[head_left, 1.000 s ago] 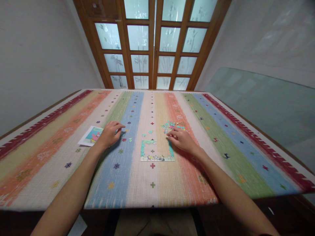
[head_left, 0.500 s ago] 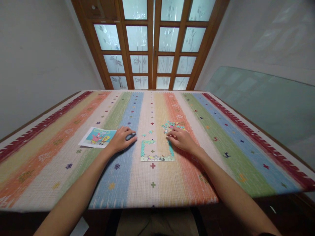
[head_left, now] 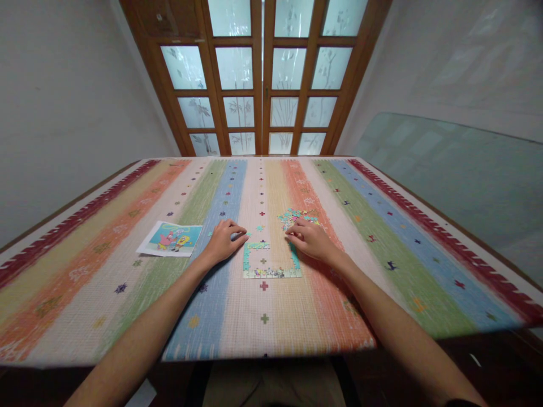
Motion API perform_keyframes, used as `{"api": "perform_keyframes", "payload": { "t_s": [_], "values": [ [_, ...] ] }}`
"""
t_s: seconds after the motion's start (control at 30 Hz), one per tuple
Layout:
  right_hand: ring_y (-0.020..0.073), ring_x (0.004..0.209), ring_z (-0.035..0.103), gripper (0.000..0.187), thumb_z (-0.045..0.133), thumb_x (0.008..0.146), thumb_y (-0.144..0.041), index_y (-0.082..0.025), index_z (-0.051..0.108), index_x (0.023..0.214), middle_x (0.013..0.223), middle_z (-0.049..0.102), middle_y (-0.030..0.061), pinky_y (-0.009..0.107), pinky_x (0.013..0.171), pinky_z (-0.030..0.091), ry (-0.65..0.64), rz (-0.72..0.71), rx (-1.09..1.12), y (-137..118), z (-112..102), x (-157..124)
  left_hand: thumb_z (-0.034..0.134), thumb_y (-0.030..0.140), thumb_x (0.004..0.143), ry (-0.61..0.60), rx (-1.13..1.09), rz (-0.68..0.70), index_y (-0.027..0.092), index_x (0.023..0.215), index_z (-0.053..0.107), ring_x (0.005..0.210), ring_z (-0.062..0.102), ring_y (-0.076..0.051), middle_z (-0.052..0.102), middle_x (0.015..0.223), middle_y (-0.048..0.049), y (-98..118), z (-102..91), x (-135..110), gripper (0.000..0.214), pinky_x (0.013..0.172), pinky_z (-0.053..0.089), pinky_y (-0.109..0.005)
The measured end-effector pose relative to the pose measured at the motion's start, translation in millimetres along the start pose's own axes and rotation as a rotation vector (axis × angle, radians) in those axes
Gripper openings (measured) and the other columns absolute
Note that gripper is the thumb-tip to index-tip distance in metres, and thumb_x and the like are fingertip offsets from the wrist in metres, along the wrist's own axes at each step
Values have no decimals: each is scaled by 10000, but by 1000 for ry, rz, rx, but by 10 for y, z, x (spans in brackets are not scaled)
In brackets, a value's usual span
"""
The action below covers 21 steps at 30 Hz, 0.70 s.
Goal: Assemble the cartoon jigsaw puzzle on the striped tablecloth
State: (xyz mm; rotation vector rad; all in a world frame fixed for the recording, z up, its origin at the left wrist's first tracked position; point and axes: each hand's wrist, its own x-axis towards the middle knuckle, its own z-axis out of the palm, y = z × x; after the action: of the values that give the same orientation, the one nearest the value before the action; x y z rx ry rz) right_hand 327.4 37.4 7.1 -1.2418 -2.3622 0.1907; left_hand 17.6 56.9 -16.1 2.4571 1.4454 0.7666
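Note:
My left hand is just left of the partly joined jigsaw puzzle frame, thumb and fingers curved with a gap between them. Its fingertips are close to a loose teal puzzle piece; whether they touch it is hard to see. My right hand hovers at the frame's upper right corner with thumb and forefinger drawn together. Anything between those fingertips is too small to make out. Just behind it lies a pile of loose puzzle pieces. The frame has teal sides, a mixed-colour bottom row and a gap in its top edge.
A printed cartoon picture lies to the left of my left hand. Another loose piece rests above the frame. A striped cloth covers the table. Wooden doors with glass panes stand beyond the far edge.
My left hand has shifted right, away from the cartoon picture and towards the loose teal piece, uncovering more of the picture. My right hand has hardly moved.

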Motion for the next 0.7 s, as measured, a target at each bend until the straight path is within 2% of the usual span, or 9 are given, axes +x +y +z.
{"api": "perform_keyframes", "payload": {
  "t_s": [0.2,0.5,0.6,0.7],
  "values": [
    [232,858,642,185,577,967,-196,-171,757,930,915,694,109,344,784,459,-45,-33,-13,-51,14,22,685,246,885,6,-90,-55,192,941,708,944,606,-246,694,943,-63,112,-10,26,81,900,462,-415],
    [221,853,647,183,587,978,-207,-168,765,961,940,704,111,340,776,472,-58,-54,12,-133,49,27,660,277,896,58,-291,-96,199,856,700,789,621,-197,726,843,-38,224,-66,6,96,794,472,-365],
    [219,854,643,198,598,983,-247,-169,742,1094,947,708,103,342,780,475,-37,-85,46,-200,70,21,656,334,908,48,-402,-84,193,883,713,725,599,-175,719,830,-45,287,-76,0,154,711,465,-330],
    [207,848,638,294,635,965,-281,-174,692,1233,975,707,97,332,767,474,-25,-127,89,-292,92,22,651,360,908,26,-493,-52,190,914,714,711,590,-164,713,839,-44,395,-68,-21,182,683,456,-315]
  ]
}}
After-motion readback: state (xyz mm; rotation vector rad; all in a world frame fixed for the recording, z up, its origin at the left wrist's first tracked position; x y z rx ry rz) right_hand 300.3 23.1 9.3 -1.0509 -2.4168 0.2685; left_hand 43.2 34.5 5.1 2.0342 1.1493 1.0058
